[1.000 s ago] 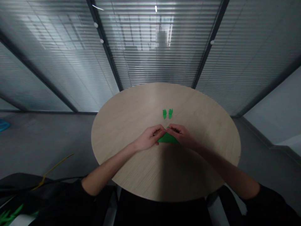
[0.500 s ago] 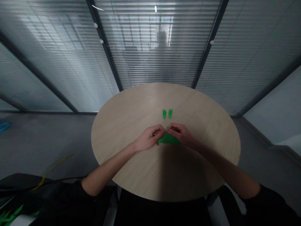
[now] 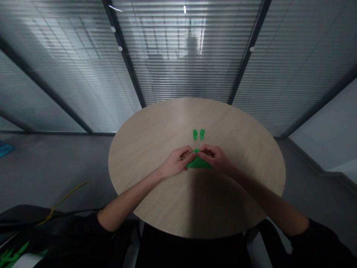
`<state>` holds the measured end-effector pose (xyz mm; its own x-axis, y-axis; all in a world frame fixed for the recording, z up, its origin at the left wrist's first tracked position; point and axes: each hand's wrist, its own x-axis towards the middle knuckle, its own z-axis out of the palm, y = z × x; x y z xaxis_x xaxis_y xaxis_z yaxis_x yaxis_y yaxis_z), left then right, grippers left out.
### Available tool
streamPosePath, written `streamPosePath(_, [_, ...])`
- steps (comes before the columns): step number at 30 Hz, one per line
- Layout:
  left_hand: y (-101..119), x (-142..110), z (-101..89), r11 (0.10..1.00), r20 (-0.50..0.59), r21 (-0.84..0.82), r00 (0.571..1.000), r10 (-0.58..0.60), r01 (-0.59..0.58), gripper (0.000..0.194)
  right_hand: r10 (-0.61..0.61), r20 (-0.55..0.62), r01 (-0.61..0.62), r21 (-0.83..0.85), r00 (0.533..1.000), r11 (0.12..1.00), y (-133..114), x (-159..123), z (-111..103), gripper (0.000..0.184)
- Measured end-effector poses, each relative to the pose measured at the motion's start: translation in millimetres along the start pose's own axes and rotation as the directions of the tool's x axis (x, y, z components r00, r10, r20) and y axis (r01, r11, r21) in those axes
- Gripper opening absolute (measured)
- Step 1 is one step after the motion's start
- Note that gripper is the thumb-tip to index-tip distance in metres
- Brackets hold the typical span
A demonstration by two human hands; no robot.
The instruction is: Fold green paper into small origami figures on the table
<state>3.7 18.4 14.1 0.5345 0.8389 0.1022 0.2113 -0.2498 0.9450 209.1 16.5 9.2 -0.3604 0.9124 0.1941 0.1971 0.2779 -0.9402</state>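
A green sheet of paper (image 3: 198, 162), folded to a triangle, lies over the middle of the round table between my hands. My left hand (image 3: 176, 162) pinches its upper left edge near the peak, thumb on top and fingers curled. On the other side my right hand (image 3: 216, 159) grips the upper right edge the same way, its thumb close to the left one. The triangle's tip shows just beyond both thumbs. Two small green cut-out shapes (image 3: 195, 134), like leaves or wings, lie side by side past the paper; their kind is too small to tell.
The round wooden table (image 3: 164, 212) stands before a glass wall with blinds (image 3: 189, 82). At lower left are a black chair or bag (image 3: 22, 212), a yellow cord (image 3: 68, 194) and some green pieces (image 3: 13, 255). A blue item (image 3: 5, 149) lies on the floor.
The paper's tip now shows more plainly above my thumbs, and the folded sheet has shifted slightly away from me. Both hands keep their hold; the small green shapes stay put.
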Motion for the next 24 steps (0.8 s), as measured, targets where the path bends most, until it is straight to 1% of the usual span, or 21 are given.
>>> streamPosePath(2, [0.4, 0.2, 0.6, 0.999, -0.001, 0.052, 1.0, 0.011, -0.011, 0.038, 0.001, 0.002, -0.001, -0.016, 1.0, 1.0, -1.2, -0.2, 0.4, 0.03])
streamPosePath(6, [2.2, 0.7, 1.6, 0.977, -0.029, 0.193, 0.995, 0.098, -0.091, 0.04, 0.009, -0.006, -0.009, -0.018, 1.0, 1.0, -1.4, 0.1, 1.3, 0.031])
streamPosePath(8, [3.1, 0.8, 1.9, 0.969, -0.038, 0.224, 0.992, 0.117, -0.106, 0.039, 0.018, -0.007, -0.018, -0.014, 1.0, 1.0, -0.7, 0.4, 1.3, 0.032])
streamPosePath(14, [5.0, 0.0, 2.6, 0.977, -0.038, 0.186, 0.993, 0.116, -0.107, 0.038, 0.021, 0.002, -0.021, -0.003, 1.0, 1.0, -0.8, 1.1, 0.7, 0.033])
streamPosePath(18, [4.0, 0.2, 3.0, 0.983, -0.042, 0.156, 0.994, 0.105, -0.097, 0.039, 0.033, 0.007, -0.033, 0.033, 0.999, 0.999, -0.1, 1.8, 1.0, 0.032])
streamPosePath(21, [3.0, 0.5, 2.6, 0.982, -0.05, 0.165, 0.994, 0.098, -0.089, 0.039, 0.061, 0.066, -0.066, 0.067, 0.996, 0.996, 1.9, 1.9, -1.2, 0.034])
streamPosePath(24, [2.8, 0.4, 1.9, 0.972, -0.067, 0.208, 0.99, 0.123, -0.107, 0.038, 0.122, 0.178, -0.123, -0.006, 0.976, 0.992, 3.6, 1.6, -3.6, 0.036])
